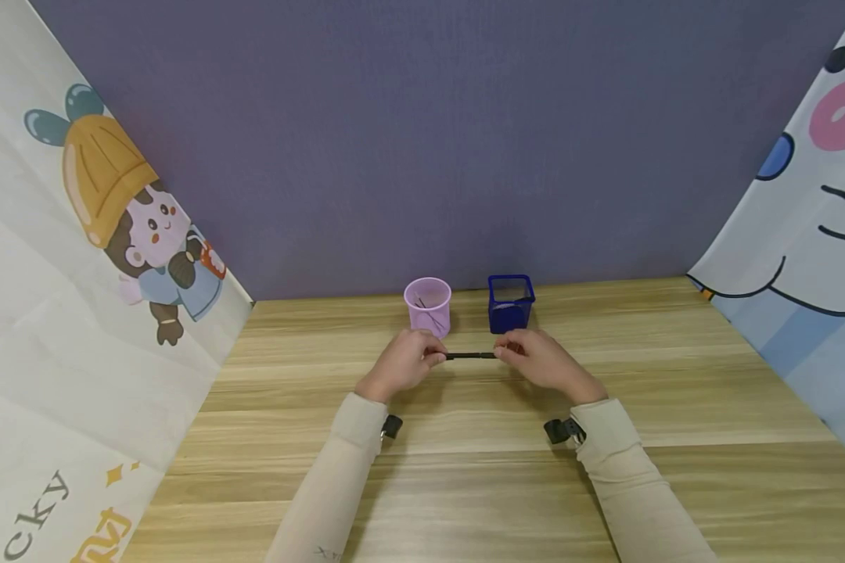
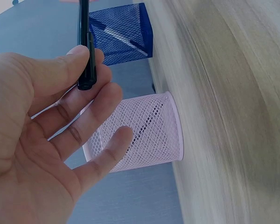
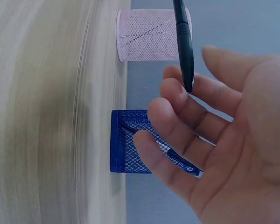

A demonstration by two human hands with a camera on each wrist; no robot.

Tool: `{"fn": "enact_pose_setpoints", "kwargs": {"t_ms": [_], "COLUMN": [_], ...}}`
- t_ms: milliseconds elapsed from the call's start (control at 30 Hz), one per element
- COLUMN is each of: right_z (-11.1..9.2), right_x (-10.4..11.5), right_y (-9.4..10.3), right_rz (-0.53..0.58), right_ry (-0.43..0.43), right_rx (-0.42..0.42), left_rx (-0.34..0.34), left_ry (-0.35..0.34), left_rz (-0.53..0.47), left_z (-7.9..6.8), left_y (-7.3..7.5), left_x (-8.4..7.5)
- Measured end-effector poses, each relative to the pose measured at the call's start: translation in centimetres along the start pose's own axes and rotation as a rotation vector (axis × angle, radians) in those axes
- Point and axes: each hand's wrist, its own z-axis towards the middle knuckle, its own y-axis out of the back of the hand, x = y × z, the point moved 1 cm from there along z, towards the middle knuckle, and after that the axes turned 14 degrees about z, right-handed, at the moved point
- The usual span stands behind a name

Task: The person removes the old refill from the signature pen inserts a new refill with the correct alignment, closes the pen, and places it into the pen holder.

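Note:
A black pen (image 1: 470,356) is held level above the table between both hands. My left hand (image 1: 407,363) pinches its clip end between thumb and forefinger; the other fingers are loosely bent. At the pen's tapered end is my right hand (image 1: 538,361), its thumb standing apart from the pen in the right wrist view. That end lies against or just in front of the right fingertips (image 3: 173,88); contact is unclear. Behind the left hand stands a pink mesh pen holder (image 2: 140,133) with thin dark sticks inside. A blue square mesh holder (image 3: 135,154), behind the right hand, contains a pen.
Both holders stand on the wood-grain table (image 1: 465,485) near its back edge, by a grey-purple panel (image 1: 458,141). Printed cloths flank the table, a cartoon child (image 1: 158,227) on the left one and a pink snout (image 1: 843,116) on the right one.

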Motion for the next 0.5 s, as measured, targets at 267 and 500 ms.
{"fn": "enact_pose_setpoints", "kwargs": {"t_ms": [267,500], "right_z": [-0.07,-0.24], "right_x": [0.05,-0.07], "right_y": [0.09,0.18], "right_rz": [0.003,0.01], "right_ry": [0.036,0.026], "right_rx": [0.001,0.02], "left_rx": [0.016,0.027], "left_ry": [0.001,0.012], "left_rz": [0.0,-0.009], "left_z": [0.03,0.07], "left_y": [0.02,0.04], "left_x": [-0.01,-0.02]}}
